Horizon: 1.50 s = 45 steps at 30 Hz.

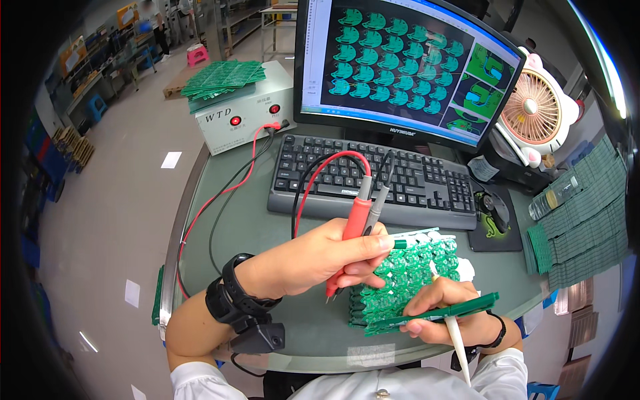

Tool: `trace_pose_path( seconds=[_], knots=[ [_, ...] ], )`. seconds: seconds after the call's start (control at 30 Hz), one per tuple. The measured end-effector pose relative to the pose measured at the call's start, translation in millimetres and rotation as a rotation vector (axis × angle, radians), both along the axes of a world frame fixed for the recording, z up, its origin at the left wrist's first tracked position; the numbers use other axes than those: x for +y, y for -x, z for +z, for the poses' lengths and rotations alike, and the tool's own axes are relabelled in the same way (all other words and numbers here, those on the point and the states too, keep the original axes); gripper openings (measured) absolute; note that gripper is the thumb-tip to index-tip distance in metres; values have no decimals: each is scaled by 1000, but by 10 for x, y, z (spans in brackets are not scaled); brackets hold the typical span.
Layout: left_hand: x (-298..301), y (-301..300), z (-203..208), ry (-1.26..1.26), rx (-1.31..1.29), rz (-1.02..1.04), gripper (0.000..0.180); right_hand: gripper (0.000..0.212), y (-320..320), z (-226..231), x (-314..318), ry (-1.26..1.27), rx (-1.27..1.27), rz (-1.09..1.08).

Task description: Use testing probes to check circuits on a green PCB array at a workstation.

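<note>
My left hand (310, 261) is closed around a red test probe (357, 219) and a grey-black test probe (378, 205), their tips pointing down. A small green pen cap (400, 245) sticks out at its fingertips. In my right hand (443, 310) is a green marker pen (470, 306), held crosswise near the stack's front edge. A white tapered stick (457, 343) also passes through that hand, its far part hidden by the fingers. Between and beyond both hands lie stacked green circuit board panels (413, 263) on the table.
A keyboard (333, 175) and monitor (413, 67) stand beyond the boards. At the left, a white tester box (240, 127) carries more green panels (223, 79). A mouse (492, 210), a fan (531, 107), and a plastic bottle (555, 198) are at the right. Probe cables (212, 207) cross the table.
</note>
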<state>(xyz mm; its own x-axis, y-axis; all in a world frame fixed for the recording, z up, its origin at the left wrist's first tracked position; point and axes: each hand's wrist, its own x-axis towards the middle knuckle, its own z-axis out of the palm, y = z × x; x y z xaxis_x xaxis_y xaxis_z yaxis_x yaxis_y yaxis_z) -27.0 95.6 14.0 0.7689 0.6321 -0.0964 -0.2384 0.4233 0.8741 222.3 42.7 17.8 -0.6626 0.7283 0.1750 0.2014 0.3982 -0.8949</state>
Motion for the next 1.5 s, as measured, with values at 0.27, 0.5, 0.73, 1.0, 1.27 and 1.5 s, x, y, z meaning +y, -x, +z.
trace_pose_path(
  seconds=[0.27, 0.5, 0.73, 1.0, 1.27, 1.5],
  knots=[
    [0, -1, 0, -18, 0, -1, 28, 23, 0, -5, -7, -56, -7, -13],
    [-4, 0, 5, -20, -7, -5, 28, 22, 9, 14, -4, -72, -11, 3],
    [-5, -2, -1, -19, -2, -8, 28, 22, 0, 3, 4, -77, -26, 12],
    [-25, 22, 69, -50, -29, 30, 26, 22, -170, 317, 5, 374, 495, -161],
    [-89, -33, 124, -21, -30, -5, 25, 20, -208, 435, 248, 331, 531, -290],
    [-151, -58, 145, -68, -8, -26, 30, 16, -117, 484, 264, 315, 452, -172]
  ],
)
